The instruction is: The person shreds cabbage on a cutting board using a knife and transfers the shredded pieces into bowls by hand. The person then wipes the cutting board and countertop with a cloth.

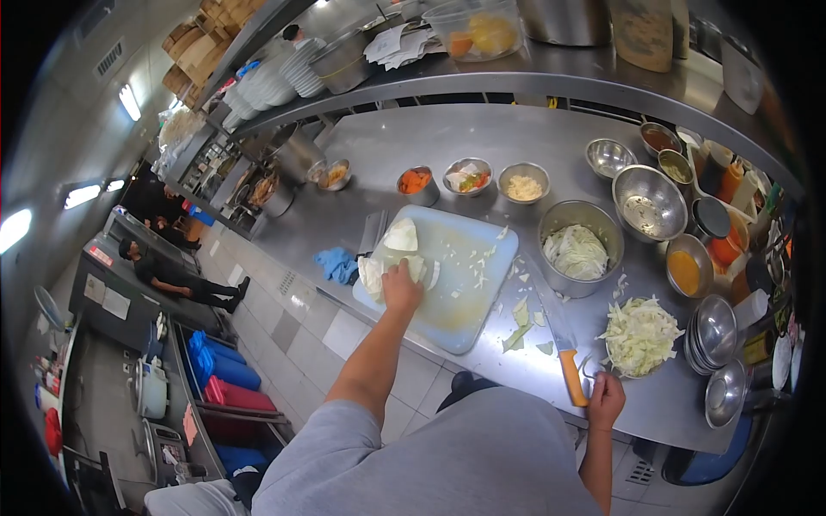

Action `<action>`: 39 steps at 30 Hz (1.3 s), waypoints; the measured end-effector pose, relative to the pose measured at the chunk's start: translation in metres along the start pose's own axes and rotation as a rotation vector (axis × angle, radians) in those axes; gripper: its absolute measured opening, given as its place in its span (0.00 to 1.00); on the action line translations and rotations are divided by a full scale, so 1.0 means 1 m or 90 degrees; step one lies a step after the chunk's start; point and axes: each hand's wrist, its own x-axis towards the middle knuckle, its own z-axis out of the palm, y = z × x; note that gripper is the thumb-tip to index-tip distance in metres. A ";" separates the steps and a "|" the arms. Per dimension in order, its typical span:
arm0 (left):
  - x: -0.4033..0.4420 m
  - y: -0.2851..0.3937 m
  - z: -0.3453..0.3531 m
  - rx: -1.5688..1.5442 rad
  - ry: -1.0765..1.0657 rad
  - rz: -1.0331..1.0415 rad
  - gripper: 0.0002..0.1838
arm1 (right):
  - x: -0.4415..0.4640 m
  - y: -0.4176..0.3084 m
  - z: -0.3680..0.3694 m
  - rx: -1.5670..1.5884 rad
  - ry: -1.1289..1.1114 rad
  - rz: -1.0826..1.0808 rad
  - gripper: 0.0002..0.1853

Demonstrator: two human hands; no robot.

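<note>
My left hand (402, 288) reaches over the white cutting board (469, 322) with its fingers closed on a pale piece of cabbage (372, 273). Another cabbage wedge (400, 235) lies just beyond it, and shreds are scattered over the board. My right hand (607, 399) is at the table's front edge, fingers curled; what they hold, if anything, is hidden. Close to its left lies a large knife (559, 331) with an orange handle, its blade pointing away from me. Shredded cabbage (640, 337) is heaped in a container beyond the right hand.
A deep metal pot (581, 249) holds cabbage leaves. Bowls of orange pieces (416, 182), mixed vegetables (469, 176) and a pale chopped food (523, 183) line the back. A blue cloth (335, 265) lies left of the board. A person (176, 279) is across the aisle.
</note>
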 end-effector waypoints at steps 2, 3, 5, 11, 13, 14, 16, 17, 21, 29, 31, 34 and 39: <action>-0.006 0.004 -0.003 -0.030 -0.009 0.009 0.40 | 0.001 -0.002 -0.001 -0.001 -0.009 0.005 0.11; -0.010 0.009 -0.007 -0.061 -0.017 0.022 0.40 | 0.001 -0.002 -0.001 -0.003 -0.013 0.014 0.11; -0.024 0.028 -0.007 -0.160 -0.014 0.005 0.41 | 0.000 -0.002 0.002 0.007 -0.003 0.003 0.11; -0.046 0.059 0.026 -0.260 0.069 -0.045 0.42 | -0.001 0.000 -0.004 0.013 -0.034 0.001 0.10; -0.043 0.062 0.010 -0.270 0.080 -0.077 0.43 | -0.002 -0.002 -0.003 0.021 -0.076 -0.005 0.10; -0.042 0.074 -0.015 -0.158 -0.024 -0.083 0.43 | -0.003 -0.003 -0.002 0.025 -0.071 -0.010 0.10; -0.038 0.073 -0.029 -0.050 -0.124 -0.103 0.43 | -0.002 -0.009 0.000 0.032 -0.075 -0.026 0.11; -0.036 0.067 -0.026 0.091 -0.030 0.086 0.41 | -0.001 -0.016 -0.001 0.017 -0.086 -0.052 0.12; -0.013 0.054 -0.006 0.250 -0.218 0.465 0.36 | 0.000 -0.023 0.005 -0.018 -0.120 -0.051 0.17; 0.026 0.068 0.014 0.178 -0.190 0.539 0.12 | -0.001 0.001 0.011 -0.007 -0.054 -0.096 0.18; 0.042 0.070 0.048 0.152 -0.166 0.519 0.11 | 0.000 0.005 0.012 -0.005 -0.029 -0.114 0.18; 0.057 0.090 0.045 0.066 -0.164 0.412 0.14 | 0.004 -0.009 0.001 -0.024 -0.060 -0.065 0.16; 0.083 0.144 0.011 -0.183 -0.237 0.288 0.09 | 0.003 -0.033 -0.004 -0.056 -0.053 -0.038 0.17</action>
